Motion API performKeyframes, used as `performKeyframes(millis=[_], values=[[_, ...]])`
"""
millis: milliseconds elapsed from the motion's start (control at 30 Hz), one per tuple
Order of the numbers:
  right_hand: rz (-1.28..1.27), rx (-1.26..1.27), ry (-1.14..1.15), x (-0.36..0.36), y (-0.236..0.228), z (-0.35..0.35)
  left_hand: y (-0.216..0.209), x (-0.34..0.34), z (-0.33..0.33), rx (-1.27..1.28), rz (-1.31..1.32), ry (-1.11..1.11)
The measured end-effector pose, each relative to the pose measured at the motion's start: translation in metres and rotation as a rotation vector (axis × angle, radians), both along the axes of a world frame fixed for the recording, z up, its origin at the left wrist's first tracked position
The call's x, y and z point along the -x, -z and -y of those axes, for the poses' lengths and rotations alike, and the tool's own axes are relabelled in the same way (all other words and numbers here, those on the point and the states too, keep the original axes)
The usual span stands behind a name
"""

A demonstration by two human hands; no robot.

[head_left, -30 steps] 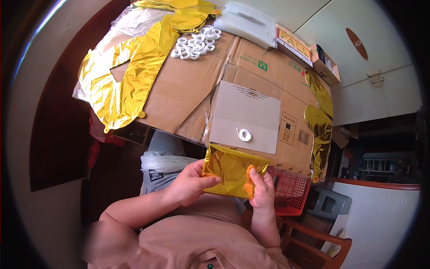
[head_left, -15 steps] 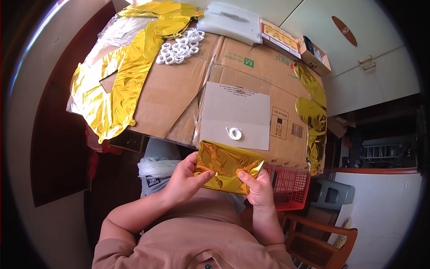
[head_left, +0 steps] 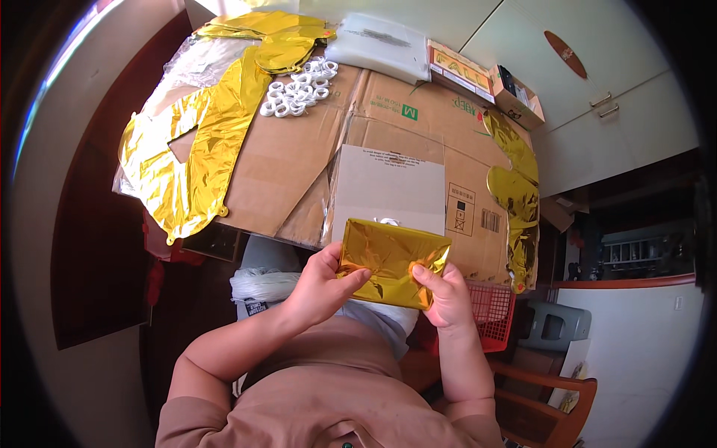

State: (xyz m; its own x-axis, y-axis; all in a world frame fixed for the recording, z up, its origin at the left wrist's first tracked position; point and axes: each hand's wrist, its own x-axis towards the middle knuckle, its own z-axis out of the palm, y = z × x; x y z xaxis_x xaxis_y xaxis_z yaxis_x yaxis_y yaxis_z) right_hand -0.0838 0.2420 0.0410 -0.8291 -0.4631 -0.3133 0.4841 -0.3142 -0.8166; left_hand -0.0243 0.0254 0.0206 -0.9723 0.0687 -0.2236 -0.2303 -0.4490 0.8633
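Observation:
Between my two hands is a folded gold foil balloon (head_left: pixel 392 257), a flat shiny rectangle held over the near edge of the table. My left hand (head_left: pixel 325 287) pinches its left lower side, the thumb lying on top. On the right lower side, my right hand (head_left: pixel 446 295) grips it the same way, with fingers hidden beneath. Just past its far edge, a coil of white ribbon (head_left: pixel 387 222) peeks out, mostly covered by the foil. That coil rests on a clear plastic bag (head_left: pixel 392 183) with small print, lying flat on the cardboard.
Cardboard (head_left: pixel 291 172) covers the tabletop. Large flat gold balloons (head_left: pixel 216 157) lie at left, beside a heap of white ribbon coils (head_left: pixel 295 93). More gold balloons (head_left: pixel 515 194) line the right edge. Stacked clear bags (head_left: pixel 381 48) and small boxes (head_left: pixel 463 71) stand at the back. A red basket (head_left: pixel 493 317) sits below right.
Both hands have moved the folded balloon slightly right and away from me, over the near part of the bag. It now covers most of the white ribbon coil.

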Motion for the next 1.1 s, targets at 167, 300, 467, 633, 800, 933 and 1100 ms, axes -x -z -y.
performKeyframes(millis=[167, 300, 467, 633, 800, 933, 1100], values=[[-0.056, -0.047, 0.016, 0.025, -0.008, 0.002, -0.007, 0.013, 0.006, -0.042, -0.023, -0.024], [-0.081, -0.109, -0.003, 0.057, 0.002, -0.001, -0.016, 0.012, 0.018, 0.168, -0.057, -0.127], [-0.063, -0.223, -0.015, 0.089, 0.020, -0.005, -0.019, 0.027, 0.032, 1.156, -0.527, -0.219], [-0.031, -0.346, -0.080, 0.101, 0.016, 0.005, -0.008, 0.061, 0.013, 1.355, -0.692, -0.123], [-0.034, -0.413, -0.087, 0.105, 0.016, 0.010, 0.022, 0.075, 0.000, 1.569, -0.603, -0.006], [-0.019, -0.326, -0.081, 0.102, 0.013, 0.010, 0.032, 0.072, 0.001, 1.652, -0.605, 0.009], [-0.114, -0.282, 0.010, 0.101, 0.023, 0.004, 0.033, 0.071, 0.000, 1.681, -0.594, 0.019]])
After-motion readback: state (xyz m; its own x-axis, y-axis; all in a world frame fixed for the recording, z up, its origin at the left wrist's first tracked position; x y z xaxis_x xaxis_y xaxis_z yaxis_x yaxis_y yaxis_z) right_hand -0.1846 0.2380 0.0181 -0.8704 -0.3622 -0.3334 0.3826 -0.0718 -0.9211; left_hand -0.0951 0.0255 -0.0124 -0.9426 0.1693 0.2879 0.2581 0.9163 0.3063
